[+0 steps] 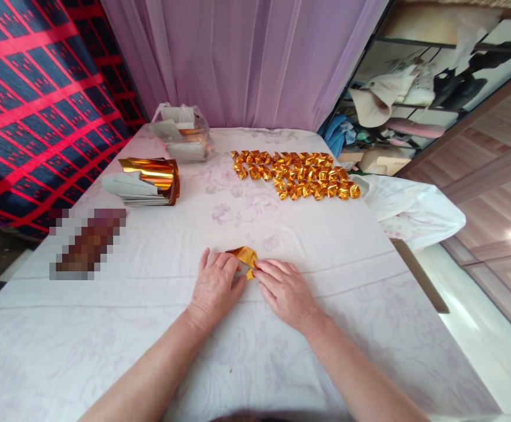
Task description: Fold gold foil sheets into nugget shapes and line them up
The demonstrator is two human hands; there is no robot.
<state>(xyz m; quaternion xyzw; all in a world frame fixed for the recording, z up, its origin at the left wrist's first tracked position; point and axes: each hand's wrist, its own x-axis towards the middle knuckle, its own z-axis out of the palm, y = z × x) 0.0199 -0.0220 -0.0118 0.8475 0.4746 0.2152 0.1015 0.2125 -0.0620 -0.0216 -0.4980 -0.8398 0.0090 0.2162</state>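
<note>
A small piece of gold foil paper (245,256) lies on the white floral tablecloth (326,258), partly folded. My left hand (215,287) presses its left part flat and my right hand (285,289) presses its right part; the fingertips of both meet over it. Most of the paper is hidden under my fingers. Further back lie several folded gold foil pieces (295,174) laid out in rows.
A stack of gold and white foil sheets (147,181) sits at the back left, with a clear plastic bag of more sheets (183,138) behind it. A blurred brown object (89,243) lies at left. The table's right edge drops by a white cloth bundle (414,211).
</note>
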